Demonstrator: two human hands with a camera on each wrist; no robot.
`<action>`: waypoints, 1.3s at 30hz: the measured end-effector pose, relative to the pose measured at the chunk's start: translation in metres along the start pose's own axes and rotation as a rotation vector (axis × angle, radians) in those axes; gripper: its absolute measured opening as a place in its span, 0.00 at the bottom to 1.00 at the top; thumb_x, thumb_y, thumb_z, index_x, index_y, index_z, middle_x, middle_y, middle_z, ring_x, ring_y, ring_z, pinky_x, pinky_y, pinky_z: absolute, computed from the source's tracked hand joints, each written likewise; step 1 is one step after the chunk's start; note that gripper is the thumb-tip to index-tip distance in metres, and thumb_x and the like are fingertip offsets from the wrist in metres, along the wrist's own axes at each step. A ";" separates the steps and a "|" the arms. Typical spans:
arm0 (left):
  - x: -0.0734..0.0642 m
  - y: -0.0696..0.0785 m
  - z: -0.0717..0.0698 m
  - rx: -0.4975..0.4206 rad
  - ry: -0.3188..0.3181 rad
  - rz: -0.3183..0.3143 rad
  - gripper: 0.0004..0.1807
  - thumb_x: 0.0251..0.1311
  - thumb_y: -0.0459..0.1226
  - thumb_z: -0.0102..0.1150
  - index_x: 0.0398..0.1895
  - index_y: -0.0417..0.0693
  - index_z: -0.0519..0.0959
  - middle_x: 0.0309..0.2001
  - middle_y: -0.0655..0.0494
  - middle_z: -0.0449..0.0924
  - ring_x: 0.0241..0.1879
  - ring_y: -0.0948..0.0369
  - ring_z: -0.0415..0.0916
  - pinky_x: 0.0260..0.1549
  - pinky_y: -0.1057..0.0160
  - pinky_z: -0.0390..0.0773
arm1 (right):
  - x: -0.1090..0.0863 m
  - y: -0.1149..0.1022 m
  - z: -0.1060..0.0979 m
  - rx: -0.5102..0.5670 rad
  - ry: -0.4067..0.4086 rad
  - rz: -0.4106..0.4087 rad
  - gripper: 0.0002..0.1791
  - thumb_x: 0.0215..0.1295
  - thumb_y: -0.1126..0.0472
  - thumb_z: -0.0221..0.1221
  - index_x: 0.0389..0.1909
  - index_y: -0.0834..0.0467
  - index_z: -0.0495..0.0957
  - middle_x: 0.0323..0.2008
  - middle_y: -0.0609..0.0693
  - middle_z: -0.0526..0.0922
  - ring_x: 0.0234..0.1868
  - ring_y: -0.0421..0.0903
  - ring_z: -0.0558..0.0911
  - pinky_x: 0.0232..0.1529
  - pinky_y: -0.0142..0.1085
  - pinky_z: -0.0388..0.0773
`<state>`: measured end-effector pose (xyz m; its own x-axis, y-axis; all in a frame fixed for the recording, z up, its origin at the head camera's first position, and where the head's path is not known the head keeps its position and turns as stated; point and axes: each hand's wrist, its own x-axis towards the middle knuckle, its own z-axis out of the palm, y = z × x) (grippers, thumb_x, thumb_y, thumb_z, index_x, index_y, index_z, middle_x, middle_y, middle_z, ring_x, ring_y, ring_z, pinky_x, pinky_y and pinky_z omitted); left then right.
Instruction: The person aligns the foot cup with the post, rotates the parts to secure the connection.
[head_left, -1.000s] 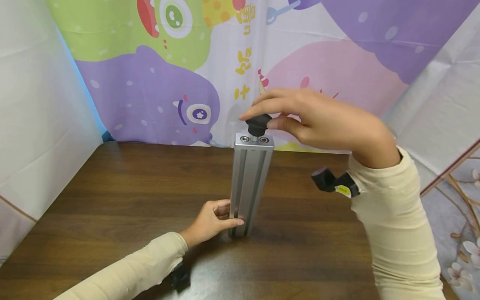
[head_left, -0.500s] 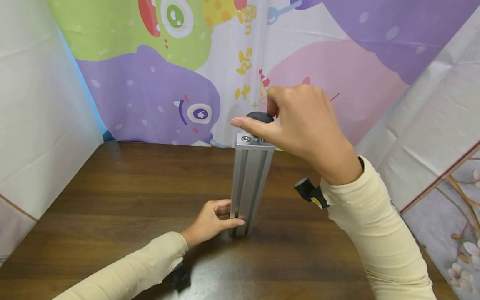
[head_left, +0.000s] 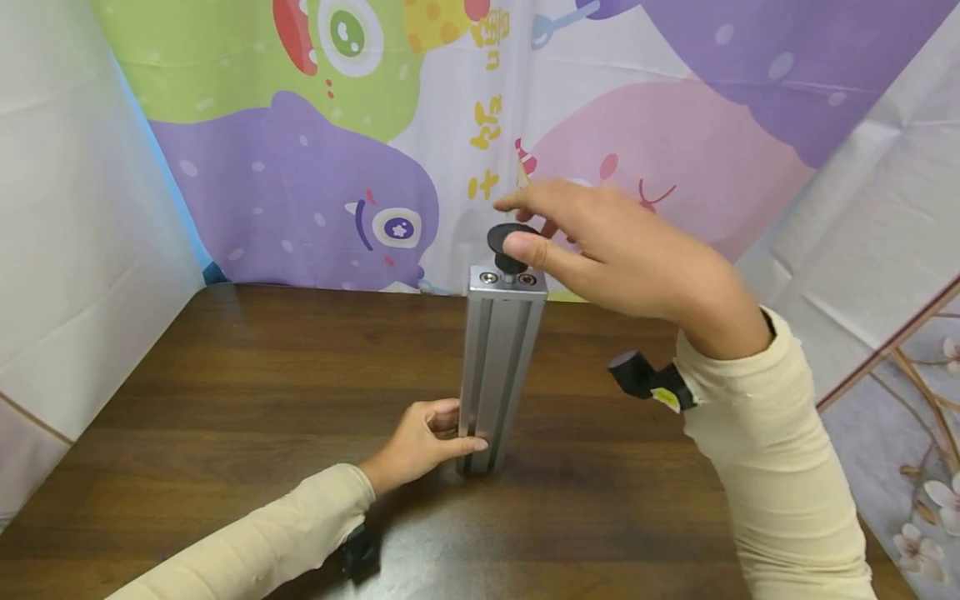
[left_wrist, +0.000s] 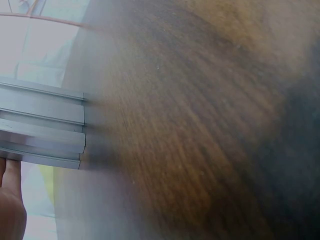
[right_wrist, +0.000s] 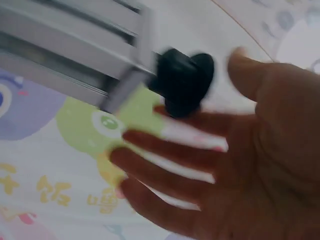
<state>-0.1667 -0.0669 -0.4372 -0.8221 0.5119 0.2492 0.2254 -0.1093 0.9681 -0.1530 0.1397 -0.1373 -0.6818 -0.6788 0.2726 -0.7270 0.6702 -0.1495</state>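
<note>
A silver aluminium profile [head_left: 501,367] stands upright on the wooden table. Its top carries an end plate with two screws and a black knob [head_left: 501,240] on a short metal stem. Low on the profile, my left hand [head_left: 416,442] grips it between thumb and fingers; part of that hand [left_wrist: 11,205] also shows in the left wrist view. Beside the knob is my right hand [head_left: 622,254], its fingers spread and loosely bent behind it. In the right wrist view a gap shows between the thumb and the knob [right_wrist: 182,82]; any finger contact is unclear.
The dark wooden table [head_left: 262,375] spreads around the profile. Behind its back edge hangs a cartoon-printed curtain [head_left: 315,192], with pale cloth [head_left: 60,208] at the left side. Black wrist cameras sit on both sleeves.
My right hand turned over the knob, thumb swinging forward across it, then turned back with its fingers loosened. The left hand and profile have stayed in place.
</note>
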 end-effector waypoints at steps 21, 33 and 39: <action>0.000 0.001 0.001 -0.015 0.003 -0.012 0.22 0.51 0.26 0.68 0.50 0.26 0.76 0.41 0.33 0.82 0.40 0.59 0.84 0.41 0.61 0.83 | 0.005 -0.007 0.003 -0.043 0.090 0.057 0.19 0.65 0.48 0.61 0.41 0.61 0.77 0.32 0.51 0.80 0.30 0.44 0.76 0.33 0.36 0.74; 0.000 0.001 0.001 -0.005 0.003 0.012 0.23 0.51 0.26 0.68 0.51 0.25 0.75 0.41 0.32 0.82 0.40 0.60 0.84 0.41 0.62 0.83 | 0.011 -0.031 0.022 -0.227 0.301 0.311 0.32 0.59 0.33 0.57 0.27 0.61 0.70 0.19 0.52 0.73 0.20 0.50 0.70 0.23 0.41 0.68; 0.000 -0.001 0.000 -0.008 0.000 0.009 0.22 0.52 0.27 0.68 0.50 0.26 0.76 0.41 0.34 0.83 0.40 0.60 0.84 0.41 0.62 0.83 | 0.005 -0.027 0.011 -0.105 0.158 0.311 0.32 0.62 0.34 0.56 0.46 0.60 0.74 0.31 0.52 0.82 0.32 0.50 0.79 0.37 0.44 0.74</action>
<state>-0.1666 -0.0664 -0.4379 -0.8201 0.5107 0.2580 0.2289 -0.1204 0.9660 -0.1377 0.1154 -0.1429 -0.8420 -0.3888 0.3741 -0.4691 0.8700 -0.1518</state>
